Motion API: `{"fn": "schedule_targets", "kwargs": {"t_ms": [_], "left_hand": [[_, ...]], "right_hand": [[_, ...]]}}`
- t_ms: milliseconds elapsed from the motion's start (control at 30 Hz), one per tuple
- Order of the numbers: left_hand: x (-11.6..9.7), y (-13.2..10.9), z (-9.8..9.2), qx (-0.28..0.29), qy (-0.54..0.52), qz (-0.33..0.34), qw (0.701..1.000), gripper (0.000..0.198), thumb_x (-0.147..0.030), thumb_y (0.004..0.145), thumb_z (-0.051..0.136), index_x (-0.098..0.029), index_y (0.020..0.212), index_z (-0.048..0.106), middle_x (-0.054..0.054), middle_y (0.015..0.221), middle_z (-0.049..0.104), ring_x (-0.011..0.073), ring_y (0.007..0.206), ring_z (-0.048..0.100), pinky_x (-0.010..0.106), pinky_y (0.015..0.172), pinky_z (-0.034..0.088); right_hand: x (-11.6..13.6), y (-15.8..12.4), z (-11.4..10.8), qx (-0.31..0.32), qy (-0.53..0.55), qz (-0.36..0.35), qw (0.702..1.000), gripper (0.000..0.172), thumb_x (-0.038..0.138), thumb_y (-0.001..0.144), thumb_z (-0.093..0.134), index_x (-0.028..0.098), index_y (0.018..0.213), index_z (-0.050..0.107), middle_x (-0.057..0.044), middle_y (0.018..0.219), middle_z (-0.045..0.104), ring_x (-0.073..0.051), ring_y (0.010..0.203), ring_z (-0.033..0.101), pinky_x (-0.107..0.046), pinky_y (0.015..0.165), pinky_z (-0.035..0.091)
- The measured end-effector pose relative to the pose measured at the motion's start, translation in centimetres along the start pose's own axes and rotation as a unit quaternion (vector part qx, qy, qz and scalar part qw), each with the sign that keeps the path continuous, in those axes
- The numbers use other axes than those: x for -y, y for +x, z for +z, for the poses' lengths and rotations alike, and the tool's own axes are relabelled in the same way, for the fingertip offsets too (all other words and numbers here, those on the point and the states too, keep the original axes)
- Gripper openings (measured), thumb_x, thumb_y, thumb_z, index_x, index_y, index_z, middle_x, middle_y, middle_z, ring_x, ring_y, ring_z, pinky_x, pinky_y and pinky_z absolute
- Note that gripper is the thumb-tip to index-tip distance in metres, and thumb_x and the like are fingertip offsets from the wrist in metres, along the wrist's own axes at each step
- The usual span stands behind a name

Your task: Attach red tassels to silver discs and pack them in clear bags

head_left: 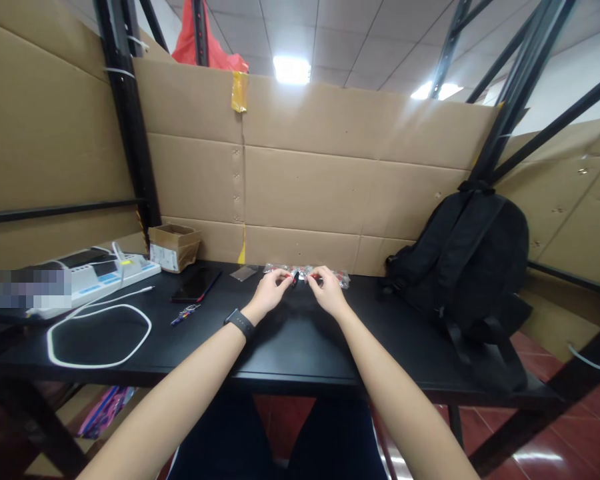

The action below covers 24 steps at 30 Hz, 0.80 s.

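Both my hands reach out over the far part of a black table (pixel 290 347). My left hand (pixel 271 288), with a black watch on its wrist, pinches a small red and black item (pixel 295 276) at its fingertips. My right hand (pixel 326 288) is closed in a pinch on a small piece right beside it; I cannot make out what. Just behind the hands lies a row of small clear packets with red contents (pixel 336 276) against the cardboard wall.
A black backpack (pixel 473 260) stands on the table at the right. On the left are a white power strip (pixel 100 275), a looped white cable (pixel 97 333), a small cardboard box (pixel 174 245), a dark phone (pixel 196 283) and a keyring (pixel 185 313). Cardboard walls enclose the table.
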<state>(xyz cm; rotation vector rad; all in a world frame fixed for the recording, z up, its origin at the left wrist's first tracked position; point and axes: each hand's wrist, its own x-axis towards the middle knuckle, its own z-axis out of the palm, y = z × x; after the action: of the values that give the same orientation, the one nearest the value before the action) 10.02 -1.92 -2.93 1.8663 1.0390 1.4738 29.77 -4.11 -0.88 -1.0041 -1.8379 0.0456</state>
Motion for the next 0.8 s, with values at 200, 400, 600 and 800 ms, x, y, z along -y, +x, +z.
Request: {"fn": "schedule_targets", "kwargs": {"t_ms": [200,400,600,800], "left_hand": [[0.5,0.0,0.3,0.027,-0.016,-0.009,0.999,0.021,-0.036,0.084,0.066,-0.018,0.094,0.071,0.009,0.099,0.076,0.0210,0.092,0.071,0.033,0.088,0.054],[0.9,-0.1,0.3,0.019,0.034,-0.039,0.998,0.022,-0.037,0.086,0.065,-0.020,0.096,0.073,0.009,0.100,0.077,0.0236,0.097,0.071,0.036,0.091,0.054],[1.1,-0.1,0.5,0.026,0.001,-0.059,0.998,0.025,-0.039,0.085,0.066,-0.018,0.096,0.074,0.010,0.099,0.077,0.0244,0.095,0.072,0.038,0.091,0.054],[0.4,-0.4,0.6,0.061,-0.005,-0.034,0.998,0.025,-0.037,0.088,0.061,-0.017,0.098,0.072,0.011,0.102,0.076,0.0234,0.096,0.071,0.036,0.090,0.054]], "right_hand": [[1.9,-0.5,1.6,0.029,0.082,0.056,0.995,0.013,0.031,0.091,0.054,0.021,0.092,0.061,-0.006,0.094,0.068,-0.018,0.081,0.066,-0.030,0.072,0.055],[1.7,-0.8,2.0,0.056,0.258,0.154,0.952,0.030,0.040,0.082,0.065,0.022,0.106,0.062,-0.007,0.115,0.068,-0.019,0.083,0.071,-0.036,0.073,0.063],[1.8,-1.0,2.0,0.080,0.378,0.209,0.898,0.047,0.037,0.072,0.077,0.020,0.115,0.069,-0.009,0.117,0.069,-0.025,0.102,0.070,-0.043,0.088,0.061],[1.2,-0.9,2.0,0.059,0.318,0.155,0.933,0.056,0.032,0.062,0.086,0.018,0.114,0.069,-0.010,0.113,0.071,-0.024,0.103,0.069,-0.042,0.098,0.055]]}}
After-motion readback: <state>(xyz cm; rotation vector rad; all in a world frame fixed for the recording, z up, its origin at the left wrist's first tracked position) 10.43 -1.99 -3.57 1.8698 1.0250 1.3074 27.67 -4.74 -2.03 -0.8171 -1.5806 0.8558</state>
